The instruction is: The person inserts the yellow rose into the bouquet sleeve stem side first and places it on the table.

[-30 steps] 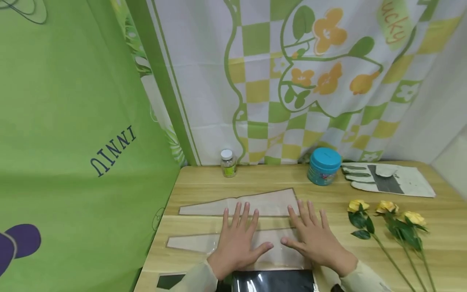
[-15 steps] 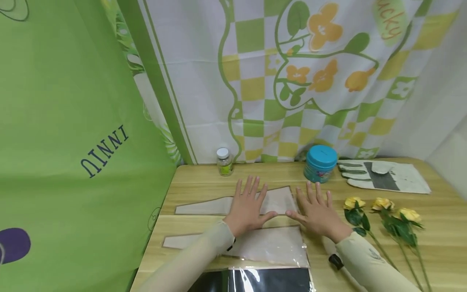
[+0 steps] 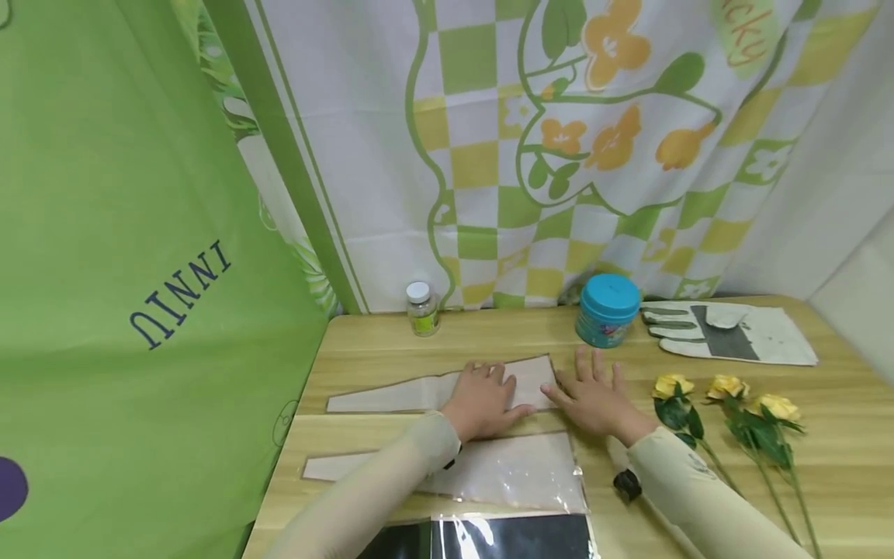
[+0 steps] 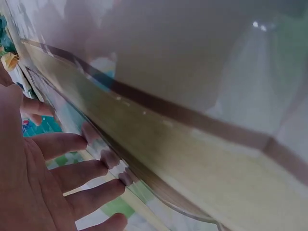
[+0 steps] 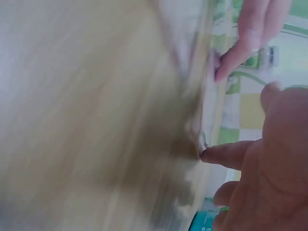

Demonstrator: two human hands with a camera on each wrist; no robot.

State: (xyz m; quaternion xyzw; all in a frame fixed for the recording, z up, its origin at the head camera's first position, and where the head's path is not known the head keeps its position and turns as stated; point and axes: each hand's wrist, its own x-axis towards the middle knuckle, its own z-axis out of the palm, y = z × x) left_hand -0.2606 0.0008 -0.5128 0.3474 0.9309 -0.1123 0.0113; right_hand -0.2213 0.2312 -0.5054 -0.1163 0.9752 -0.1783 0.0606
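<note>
A tapered, pale flower sleeve (image 3: 398, 394) with a thin brown border lies flat towards the back of the table. My left hand (image 3: 482, 400) rests on its wider part with fingers spread and slightly bent; in the left wrist view several fingertips (image 4: 98, 168) meet its glossy film. At the sleeve's wide right end is my right hand (image 3: 594, 396), fingers spread. The right wrist view has one fingertip (image 5: 207, 155) of it right at the sleeve's edge. Nearer to me, a second pale sleeve (image 3: 520, 466) lies partly beneath my left forearm.
Black glossy film (image 3: 517, 536) lies at the front edge. Three yellow roses (image 3: 726, 387) are on the right, below a work glove (image 3: 726, 334). A blue-lidded tub (image 3: 608, 310) and a small white-capped jar (image 3: 422, 310) stand at the back by the curtain.
Both hands have moved forward from the nearer sleeve to the far one. The left fingers, straight before, now bend onto the far sleeve. The head view has shifted slightly right.
</note>
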